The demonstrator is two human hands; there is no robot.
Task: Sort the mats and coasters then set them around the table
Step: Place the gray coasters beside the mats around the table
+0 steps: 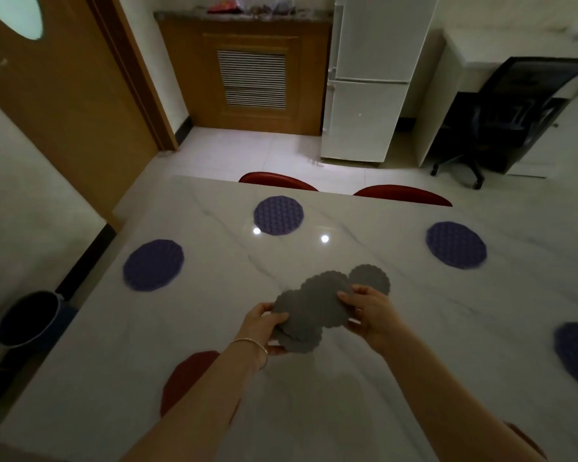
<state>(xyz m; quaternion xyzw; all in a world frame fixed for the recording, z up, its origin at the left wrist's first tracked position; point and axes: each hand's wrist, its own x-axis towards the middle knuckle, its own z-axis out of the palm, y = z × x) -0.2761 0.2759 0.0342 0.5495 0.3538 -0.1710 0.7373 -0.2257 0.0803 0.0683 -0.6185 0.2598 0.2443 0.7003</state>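
Left hand (264, 325) and right hand (369, 313) grip fanned grey coasters (314, 305) above the marble table (314, 411).

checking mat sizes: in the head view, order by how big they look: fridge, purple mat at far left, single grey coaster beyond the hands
1. fridge
2. purple mat at far left
3. single grey coaster, partly hidden by the right hand

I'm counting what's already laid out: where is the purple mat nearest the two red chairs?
In the head view, that purple mat lies flat at the far side of the table, left of centre, just before the left red chair.
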